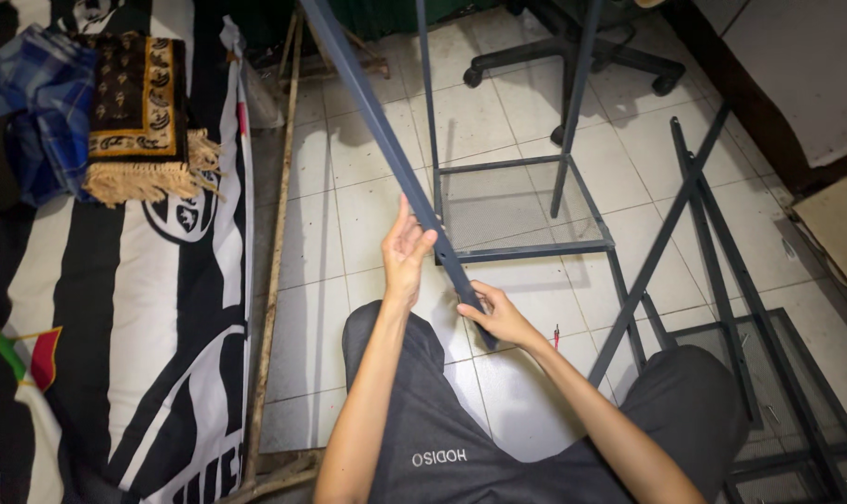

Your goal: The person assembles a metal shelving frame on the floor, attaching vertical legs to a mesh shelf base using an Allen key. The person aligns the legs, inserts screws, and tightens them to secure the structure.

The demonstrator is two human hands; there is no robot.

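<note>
Head view: a long grey slotted metal upright (386, 131) slants over the tiled floor (349, 187), its lower end above the person's lap. It looks stiff, fairly light and hard-edged, best gripped near the lower end. The left hand (407, 252) wraps it, fingers closed round; the right hand (500, 317) pinches the end. A shelf frame (521, 210) stands beyond.

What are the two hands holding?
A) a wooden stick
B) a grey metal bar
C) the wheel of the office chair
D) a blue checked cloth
B: the left hand and the right hand both grip the long grey metal bar, which slants up from the lap across the white tiled floor.
</note>
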